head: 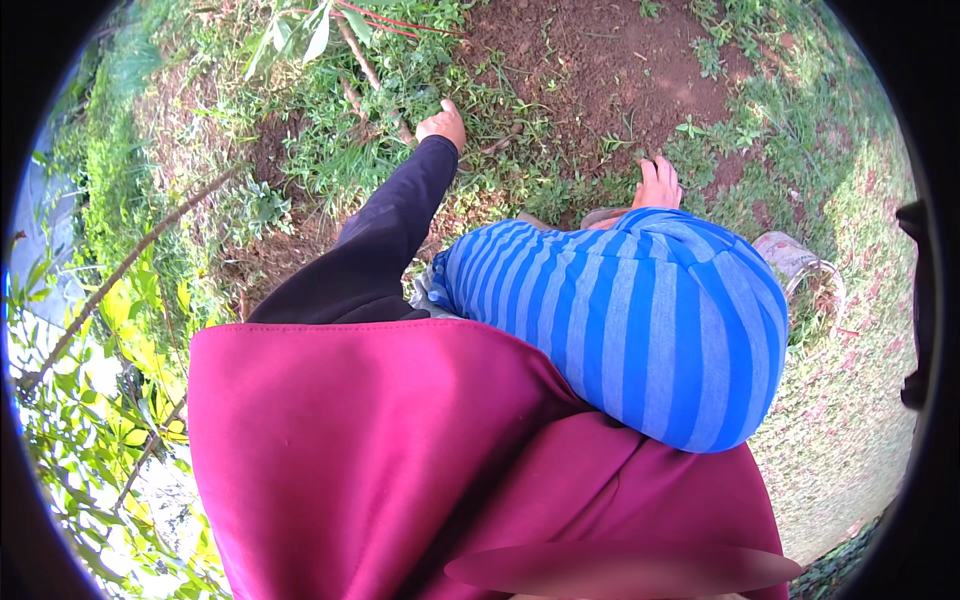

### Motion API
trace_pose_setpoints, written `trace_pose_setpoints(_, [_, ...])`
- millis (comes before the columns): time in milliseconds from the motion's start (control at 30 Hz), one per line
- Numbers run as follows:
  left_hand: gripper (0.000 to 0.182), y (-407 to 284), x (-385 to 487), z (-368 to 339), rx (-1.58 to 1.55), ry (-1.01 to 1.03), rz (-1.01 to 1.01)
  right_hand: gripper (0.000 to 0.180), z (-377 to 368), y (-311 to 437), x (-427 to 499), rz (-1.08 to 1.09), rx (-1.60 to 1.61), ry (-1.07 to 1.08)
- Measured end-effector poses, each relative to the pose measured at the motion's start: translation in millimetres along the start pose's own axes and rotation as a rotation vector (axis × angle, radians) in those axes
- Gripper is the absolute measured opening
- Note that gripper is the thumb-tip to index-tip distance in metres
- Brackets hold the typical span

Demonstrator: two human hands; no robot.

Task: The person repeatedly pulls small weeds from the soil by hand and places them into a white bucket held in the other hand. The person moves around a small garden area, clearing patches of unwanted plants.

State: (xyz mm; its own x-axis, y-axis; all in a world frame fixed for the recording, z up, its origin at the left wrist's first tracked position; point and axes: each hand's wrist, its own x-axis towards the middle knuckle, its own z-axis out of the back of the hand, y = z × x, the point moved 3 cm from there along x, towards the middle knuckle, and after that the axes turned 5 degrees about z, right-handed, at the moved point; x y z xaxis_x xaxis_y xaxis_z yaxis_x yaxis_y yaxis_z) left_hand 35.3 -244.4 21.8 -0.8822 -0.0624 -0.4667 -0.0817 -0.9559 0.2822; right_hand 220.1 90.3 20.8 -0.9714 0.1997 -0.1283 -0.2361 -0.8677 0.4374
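My left hand [441, 126], at the end of a black sleeve [394, 199], reaches down into low green weeds [420, 82]. Its thumb shows on top; the curled fingers are mostly turned from view, so whatever lies in them is hidden. Just left of it a thin woody stem [364, 64] rises from the ground. My right hand [657, 184] is low by the edge of bare brown soil [600, 67], its fingers close together and bent downward. Blue striped cloth [637, 315] covers its wrist and arm from sight. I cannot tell whether it grips anything.
A dirt-stained bucket [784, 255] lies on its side at the right, with plant matter at its mouth. Red cord [405, 26] runs across the top. A bare branch [135, 259] and leafy twigs stand at the left. Burgundy cloth [360, 420] fills the lower middle.
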Motion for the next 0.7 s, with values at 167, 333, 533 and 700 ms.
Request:
trace_pose_setpoints(167, [0.03,19,39,-12,0.138,0.123,-0.028,0.045,0,-1,-1,0.0,-0.007,-0.009])
trace_pose_setpoints(333, [0.034,5,10,9,0.076,0.281,-0.087,0.048,2,-1,-2,0.023,0.007,-0.036])
trace_pose_setpoints(533, [0.028,-40,-29,20,-0.105,0.081,-0.31,0.048,2,0,0,0.016,-0.008,-0.031])
trace_pose_setpoints(700, [0.028,-29,44,22,-0.181,-0.352,-0.036,0.047,3,0,-1,0.046,0.033,-0.026])
